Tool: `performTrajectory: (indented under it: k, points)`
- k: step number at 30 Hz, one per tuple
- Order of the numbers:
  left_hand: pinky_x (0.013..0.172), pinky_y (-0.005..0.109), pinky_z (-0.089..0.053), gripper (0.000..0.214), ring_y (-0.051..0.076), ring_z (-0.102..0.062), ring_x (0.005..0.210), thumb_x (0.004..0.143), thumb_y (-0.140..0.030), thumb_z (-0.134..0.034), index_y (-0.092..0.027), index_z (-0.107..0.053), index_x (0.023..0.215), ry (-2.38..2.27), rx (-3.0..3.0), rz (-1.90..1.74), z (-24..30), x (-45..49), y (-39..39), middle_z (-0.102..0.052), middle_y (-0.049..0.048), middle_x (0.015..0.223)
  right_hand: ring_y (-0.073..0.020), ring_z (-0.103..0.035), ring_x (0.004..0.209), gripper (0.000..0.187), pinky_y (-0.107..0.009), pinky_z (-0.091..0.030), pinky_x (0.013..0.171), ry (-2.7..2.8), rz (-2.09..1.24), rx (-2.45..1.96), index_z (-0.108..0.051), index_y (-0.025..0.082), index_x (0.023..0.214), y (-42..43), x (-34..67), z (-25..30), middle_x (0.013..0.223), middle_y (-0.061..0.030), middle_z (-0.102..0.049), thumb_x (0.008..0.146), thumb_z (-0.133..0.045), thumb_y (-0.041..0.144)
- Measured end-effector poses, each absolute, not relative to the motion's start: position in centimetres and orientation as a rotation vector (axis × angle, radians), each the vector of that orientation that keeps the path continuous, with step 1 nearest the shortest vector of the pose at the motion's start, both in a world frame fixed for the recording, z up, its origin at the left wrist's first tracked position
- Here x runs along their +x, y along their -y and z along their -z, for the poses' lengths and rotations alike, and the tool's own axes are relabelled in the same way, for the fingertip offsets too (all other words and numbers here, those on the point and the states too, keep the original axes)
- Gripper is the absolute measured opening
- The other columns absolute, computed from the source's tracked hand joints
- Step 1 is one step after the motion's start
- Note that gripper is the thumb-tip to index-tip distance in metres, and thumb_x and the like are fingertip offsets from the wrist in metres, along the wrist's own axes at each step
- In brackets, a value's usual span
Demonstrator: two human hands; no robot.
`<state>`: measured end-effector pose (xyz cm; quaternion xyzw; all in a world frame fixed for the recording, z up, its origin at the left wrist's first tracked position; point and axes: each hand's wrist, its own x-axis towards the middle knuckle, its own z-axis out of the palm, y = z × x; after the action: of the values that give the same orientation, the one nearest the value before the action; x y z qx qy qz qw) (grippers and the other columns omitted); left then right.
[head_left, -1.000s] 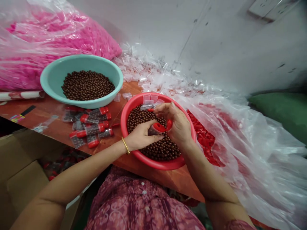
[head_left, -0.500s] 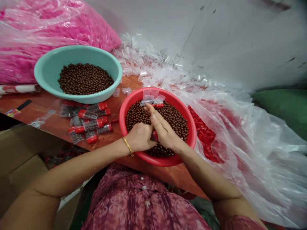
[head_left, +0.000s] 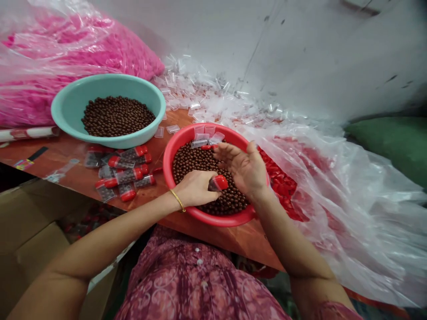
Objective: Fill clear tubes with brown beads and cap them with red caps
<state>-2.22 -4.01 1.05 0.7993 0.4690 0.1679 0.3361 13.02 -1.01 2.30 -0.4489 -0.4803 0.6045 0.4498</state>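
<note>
My left hand (head_left: pixel 196 187) is closed around a small clear tube with a red cap (head_left: pixel 217 182), held over the red bowl (head_left: pixel 187 140) of brown balls (head_left: pixel 196 162). My right hand (head_left: pixel 245 166) hovers just right of the tube, palm turned up and fingers apart, with nothing visible in it. Empty clear tubes (head_left: pixel 207 137) lie at the far rim of the red bowl.
A teal bowl (head_left: pixel 70 104) of brown balls sits at the left. Several filled red-capped tubes (head_left: pixel 125 175) lie between the bowls. A bag of red caps (head_left: pixel 283 184) lies to the right, loose clear tubes (head_left: pixel 213 100) behind, a pink bag (head_left: pixel 50 49) far left, a cardboard box (head_left: pixel 30 231) below.
My right hand pressed flat onto the red cap of the tube half a second ago; now it has lifted off and turned palm up. The left hand still holds the capped tube.
</note>
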Motion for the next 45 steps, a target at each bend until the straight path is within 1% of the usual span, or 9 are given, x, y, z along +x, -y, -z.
performTrajectory:
  k: [4,10,14,18,23,34,40,43,45]
  points:
    - [0.06,0.026,-0.04,0.016,0.017,-0.059,0.065,0.072,-0.034,-0.06,-0.018,-0.058,0.074,-1.235,2.047,-0.484,-1.1,-2.1,4.2,-0.064,0.0006,0.069,-0.0212,-0.06,0.104,0.077,-0.037,-0.047,0.085,1.417,-0.995,-1.187,-0.064,0.022,0.105,0.4,14.3,-3.6,0.105,-0.0078,-0.067,0.086,-0.004,0.067]
    - [0.073,0.025,-0.046,0.027,0.016,-0.063,0.079,0.081,-0.04,-0.052,-0.018,-0.055,0.097,-1.367,1.919,-0.996,-1.2,-5.0,5.1,-0.067,0.0025,0.087,-0.0234,-0.06,0.099,0.039,-0.037,-0.044,0.089,2.241,-0.344,-1.468,-0.065,0.017,0.106,0.1,13.6,-3.1,0.104,-0.011,-0.067,0.091,-0.039,0.042]
    - [0.07,0.03,-0.046,0.032,0.021,-0.062,0.076,0.084,-0.041,-0.043,-0.017,-0.054,0.102,-1.981,2.026,-0.847,-0.7,-10.2,4.9,-0.066,0.006,0.083,-0.0279,-0.062,0.099,0.04,-0.039,-0.047,0.083,2.642,-0.139,-1.772,-0.052,0.014,0.125,-2.5,12.3,-1.8,0.11,-0.0158,-0.066,0.092,-0.037,0.028]
    - [0.07,0.035,-0.044,0.033,0.029,-0.061,0.082,0.086,-0.035,-0.037,-0.012,-0.057,0.1,-2.336,2.149,-0.247,0.8,-14.4,3.6,-0.065,0.0141,0.084,-0.0312,-0.064,0.096,0.05,-0.041,-0.049,0.078,2.741,-0.044,-1.944,-0.038,0.012,0.136,-4.9,11.1,-0.7,0.109,-0.0178,-0.066,0.09,-0.039,0.03]
    - [0.072,0.037,-0.044,0.031,0.032,-0.059,0.09,0.084,-0.024,-0.036,-0.01,-0.059,0.098,-2.186,2.417,0.168,3.9,-16.0,2.0,-0.064,0.0181,0.091,-0.0268,-0.065,0.096,0.034,-0.035,-0.048,0.076,2.836,-0.012,-1.853,-0.057,0.017,0.115,-5.1,11.5,-0.4,0.106,-0.0148,-0.068,0.091,-0.034,0.026]
    - [0.075,0.033,-0.045,0.03,0.022,-0.06,0.083,0.087,-0.023,-0.037,-0.016,-0.063,0.099,-1.907,2.748,-0.525,-1.3,-10.9,0.6,-0.066,0.0085,0.082,-0.022,-0.067,0.084,0.036,-0.028,-0.039,0.067,2.871,-0.08,-1.863,-0.057,0.019,0.111,-0.1,17.0,-1.8,0.094,-0.0084,-0.071,0.094,-0.027,0.028]
    - [0.077,0.031,-0.047,0.043,0.026,-0.062,0.097,0.085,-0.044,-0.045,-0.013,-0.057,0.113,-1.683,2.619,0.009,-2.1,-4.0,-4.0,-0.067,0.0131,0.102,-0.0244,-0.065,0.084,0.043,-0.029,-0.039,0.066,2.714,-0.063,-1.85,-0.055,0.017,0.106,0.9,16.5,-0.6,0.093,-0.0104,-0.07,0.092,-0.032,0.05]
    - [0.076,0.033,-0.048,0.057,0.029,-0.063,0.098,0.08,-0.057,-0.046,-0.012,-0.056,0.114,-1.794,2.348,0.132,-1.2,-2.1,-6.0,-0.066,0.0161,0.107,-0.0228,-0.065,0.083,0.028,-0.028,-0.041,0.067,2.596,-0.114,-1.827,-0.054,0.017,0.105,0.8,16.8,0.0,0.094,-0.0097,-0.07,0.092,-0.037,0.036]
    - [0.075,0.031,-0.048,0.047,0.027,-0.063,0.097,0.08,-0.049,-0.048,-0.016,-0.056,0.113,-1.795,2.295,0.097,-0.7,-1.7,-6.7,-0.066,0.0134,0.108,-0.0215,-0.066,0.084,0.024,-0.028,-0.043,0.068,2.467,-0.177,-1.815,-0.053,0.017,0.106,0.7,17.3,0.3,0.097,-0.0092,-0.069,0.091,-0.036,0.026]
